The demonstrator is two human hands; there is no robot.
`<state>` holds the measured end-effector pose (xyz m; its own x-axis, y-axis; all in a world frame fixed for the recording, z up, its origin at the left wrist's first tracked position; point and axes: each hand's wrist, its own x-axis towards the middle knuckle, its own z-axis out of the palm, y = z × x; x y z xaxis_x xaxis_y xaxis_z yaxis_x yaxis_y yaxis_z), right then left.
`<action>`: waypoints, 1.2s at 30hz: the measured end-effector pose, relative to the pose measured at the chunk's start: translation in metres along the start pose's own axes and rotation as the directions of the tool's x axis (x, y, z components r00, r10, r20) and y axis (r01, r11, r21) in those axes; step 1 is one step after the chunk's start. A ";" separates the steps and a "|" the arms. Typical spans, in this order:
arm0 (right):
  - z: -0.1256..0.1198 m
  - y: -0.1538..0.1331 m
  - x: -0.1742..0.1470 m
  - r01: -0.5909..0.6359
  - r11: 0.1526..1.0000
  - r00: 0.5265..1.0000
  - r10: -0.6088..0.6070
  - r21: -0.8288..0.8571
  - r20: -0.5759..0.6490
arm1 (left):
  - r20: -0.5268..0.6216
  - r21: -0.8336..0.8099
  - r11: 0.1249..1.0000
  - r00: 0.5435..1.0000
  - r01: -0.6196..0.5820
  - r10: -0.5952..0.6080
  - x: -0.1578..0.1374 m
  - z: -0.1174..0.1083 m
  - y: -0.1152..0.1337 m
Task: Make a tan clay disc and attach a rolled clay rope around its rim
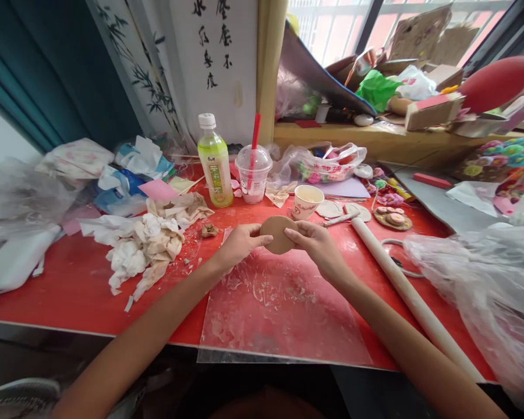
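Note:
A flat, round brown clay disc (278,237) is held up above the work area. My left hand (243,241) pinches its left edge between thumb and fingers. On the opposite edge, my right hand (315,241) grips it the same way. Below lies a clear plastic sheet (283,326), smeared with bits of clay. Just behind the right hand stands a paper cup (308,201). Pale flat clay pieces (330,209) and a thin modelling tool (340,219) lie to its right. The fingers' far sides are hidden behind the disc.
A long pale rolling pin (410,291) slants along the right, beside a crumpled plastic bag (484,302). Used tissues (146,244) pile up at left. A drink bottle (215,166) and a lidded cup with red straw (253,177) stand at the back of the red table (166,314).

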<state>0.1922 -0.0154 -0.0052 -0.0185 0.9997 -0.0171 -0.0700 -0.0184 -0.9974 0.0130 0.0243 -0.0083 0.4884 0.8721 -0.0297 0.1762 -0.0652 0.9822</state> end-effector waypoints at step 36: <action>0.011 0.008 -0.019 -0.066 0.997 0.994 0.068 -0.029 0.086 | -0.107 0.367 0.926 0.985 -0.085 0.133 -0.015 0.000 0.009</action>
<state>0.1814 -0.0348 -0.0124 -0.1090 0.9909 -0.0791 -0.0397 -0.0839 -0.9957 0.0074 0.0109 0.0014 0.4133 0.9025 0.1209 0.4355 -0.3126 0.8442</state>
